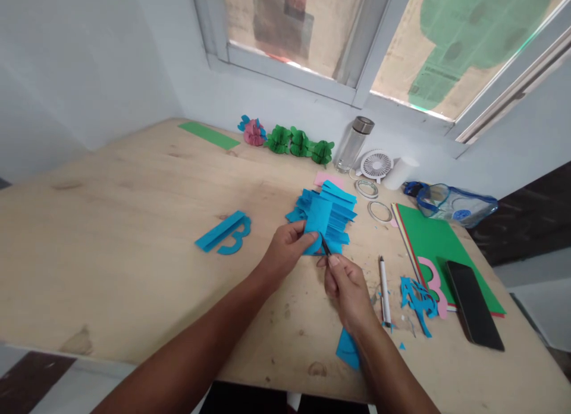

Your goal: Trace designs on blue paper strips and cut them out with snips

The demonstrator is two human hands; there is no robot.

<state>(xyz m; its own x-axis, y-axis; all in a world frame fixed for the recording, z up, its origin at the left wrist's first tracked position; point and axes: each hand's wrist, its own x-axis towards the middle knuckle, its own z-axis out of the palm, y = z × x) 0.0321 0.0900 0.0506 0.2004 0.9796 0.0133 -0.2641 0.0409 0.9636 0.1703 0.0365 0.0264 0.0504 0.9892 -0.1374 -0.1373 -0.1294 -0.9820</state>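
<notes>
Holding a blue paper piece [317,215] over the blue paper pile [341,215], the left hand [285,247] pinches its lower part between thumb and fingers. The right hand [350,283] grips a slim dark tool [326,246], apparently scissors, with its tip at the paper's right edge; whether the blades stand apart cannot be told.

Risks, as judged: the left thumb lies close to the tip, so a slip could nick it. Loose layers, if the piece is folded, could shift under a weak pinch and leave an uneven edge. The pile lies directly behind the work; a stray tip could catch a strip, or a nudge could scatter the loose stack.

Surroundings: a blue offcut [348,348] lies partly under the right forearm and could be dragged along. Right of that forearm, a white pen [384,292] could roll if brushed. Blue scraps [417,298] lie beside a pink cut-out [435,286], near a phone [475,307] resting partly on green sheets [439,229]. Tape rings [379,212] sit right of the pile, with a glass bottle [350,149] and small fan [377,164] behind. To the left, a curved blue cut-out [236,238] lies apart on the wooden table [134,223].
</notes>
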